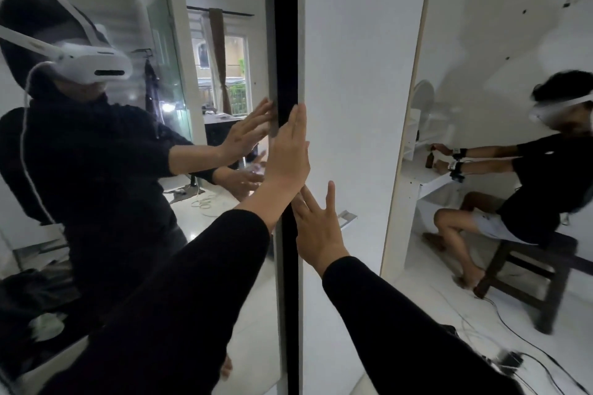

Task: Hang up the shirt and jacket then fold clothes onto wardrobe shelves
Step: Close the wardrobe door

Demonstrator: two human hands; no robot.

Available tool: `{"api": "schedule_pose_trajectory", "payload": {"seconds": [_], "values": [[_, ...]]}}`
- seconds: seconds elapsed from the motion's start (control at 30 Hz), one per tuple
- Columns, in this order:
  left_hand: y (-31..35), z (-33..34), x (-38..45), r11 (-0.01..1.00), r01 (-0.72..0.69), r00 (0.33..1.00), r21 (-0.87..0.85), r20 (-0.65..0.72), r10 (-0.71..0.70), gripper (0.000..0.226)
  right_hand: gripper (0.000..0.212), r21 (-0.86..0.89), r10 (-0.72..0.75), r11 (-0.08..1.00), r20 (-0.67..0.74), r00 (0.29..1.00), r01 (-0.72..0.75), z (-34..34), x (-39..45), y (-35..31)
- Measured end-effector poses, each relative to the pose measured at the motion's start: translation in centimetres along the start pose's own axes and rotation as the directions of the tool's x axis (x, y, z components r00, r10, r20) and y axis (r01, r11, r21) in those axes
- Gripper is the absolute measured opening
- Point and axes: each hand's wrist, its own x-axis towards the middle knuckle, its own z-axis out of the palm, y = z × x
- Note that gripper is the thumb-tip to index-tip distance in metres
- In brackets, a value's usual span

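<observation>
Pressing flat on a wardrobe's doors, both hands have straight fingers and hold nothing. The left hand (287,151) lies across the dark gap (288,42) between a mirrored door (160,234) on the left and a plain white door (353,74) on the right. The right hand (316,224) sits lower, fingers spread, at the white door's edge beside the same gap. Both arms wear black sleeves. No shirt, jacket or folded clothes can be picked out; a dark heap low in the mirror is too dim to identify. The shelves and rail are hidden behind the doors. Judging from this, the hanging and folding either have not begun or are already shut away; the picture cannot settle which. In the mirror, the wearer appears with a white headset (93,64). Far right, a second person (529,176) sits on a dark stool (529,269), with cables on the pale floor (433,314).
</observation>
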Motion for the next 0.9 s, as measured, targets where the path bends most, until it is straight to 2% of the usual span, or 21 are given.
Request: {"api": "schedule_pose_trajectory", "payload": {"seconds": [0.1, 0.23, 0.33, 0.47, 0.53, 0.6, 0.63, 0.67, 0.77, 0.83, 0.9], "values": [[1.0, 0.9, -0.8, 0.995, -0.092, 0.992, -0.047, -0.087, 0.088, 0.064, 0.066, 0.01, 0.036, 0.999, -0.013, 0.999, -0.036, -0.3, -1.9, 0.8], [3.1, 1.4, -1.5, 0.98, -0.163, 0.981, -0.114, -0.121, 0.149, 0.059, 0.063, -0.025, 0.081, 0.996, 0.025, 0.996, -0.08, -0.5, -4.0, 1.6], [4.4, 1.5, -1.7, 0.969, -0.225, 0.971, -0.105, -0.108, 0.214, 0.056, 0.058, -0.036, 0.125, 0.992, 0.034, 0.992, -0.124, -0.7, -5.5, 2.5], [6.4, 2.1, -1.7, 0.939, -0.331, 0.943, -0.092, -0.062, 0.326, 0.061, 0.036, 0.023, 0.24, 0.971, -0.022, 0.971, -0.239, -0.6, -7.4, 4.2], [8.2, 2.6, -1.7, 0.921, -0.364, 0.931, -0.138, -0.046, 0.361, 0.061, 0.036, 0.053, 0.358, 0.934, -0.151, 0.921, -0.354, 0.3, -8.7, 5.4], [10.3, 3.2, -1.7, 0.909, -0.376, 0.925, -0.18, -0.025, 0.378, 0.06, 0.037, 0.151, 0.503, 0.864, -0.3, 0.811, -0.48, 1.3, -10.0, 6.7], [11.5, 3.5, -1.8, 0.905, -0.377, 0.924, -0.197, -0.016, 0.381, 0.06, 0.036, 0.188, 0.579, 0.815, -0.329, 0.746, -0.549, 1.6, -10.7, 7.4], [12.6, 3.9, -1.9, 0.902, -0.373, 0.925, -0.219, -0.005, 0.381, 0.06, 0.036, 0.217, 0.651, 0.758, -0.313, 0.692, -0.615, 1.8, -11.3, 8.2], [15.7, 4.9, -1.8, 0.887, -0.359, 0.919, -0.291, 0.057, 0.39, 0.063, 0.05, 0.232, 0.801, 0.596, -0.11, 0.588, -0.769, 2.2, -13.3, 10.4], [17.6, 5.6, -1.2, 0.878, -0.355, 0.902, -0.322, 0.129, 0.412, 0.065, 0.052, 0.199, 0.826, 0.557, -0.039, 0.562, -0.806, 2.7, -14.4, 12.0], [19.5, 6.4, -0.5, 0.872, -0.36, 0.883, -0.331, 0.181, 0.433, 0.067, 0.044, 0.197, 0.832, 0.542, 0.01, 0.554, -0.817, 3.2, -15.2, 13.7]]}}
